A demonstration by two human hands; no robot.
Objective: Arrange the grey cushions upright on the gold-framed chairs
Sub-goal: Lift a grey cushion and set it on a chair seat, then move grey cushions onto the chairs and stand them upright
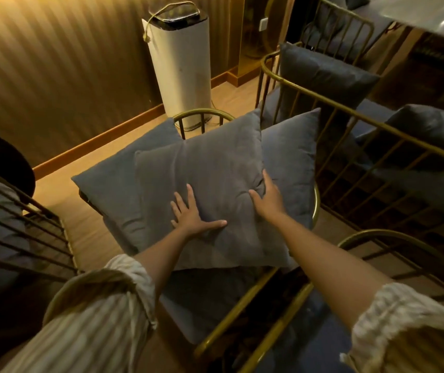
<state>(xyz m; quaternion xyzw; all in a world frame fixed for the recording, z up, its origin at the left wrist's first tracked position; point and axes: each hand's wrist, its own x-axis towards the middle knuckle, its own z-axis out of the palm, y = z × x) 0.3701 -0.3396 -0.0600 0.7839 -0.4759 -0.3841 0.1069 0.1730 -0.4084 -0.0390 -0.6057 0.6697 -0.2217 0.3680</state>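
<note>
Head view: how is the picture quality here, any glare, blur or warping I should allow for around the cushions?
Head view: dim, warm amber light; the front grey cushion and both hands, left hand and right hand, read sharp enough. Glare streaks the tabletop at top right. Wide-angle warping bends the gold chair rails and tilts the white tower appliance. Striped sleeves at the bottom edge look soft.

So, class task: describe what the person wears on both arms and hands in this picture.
Both arms wear loose, pale striped fabric sleeves, the left sleeve and the right sleeve pushed up to about the elbow. The left hand and right hand are bare: no gloves, rings or watch visible.
</note>
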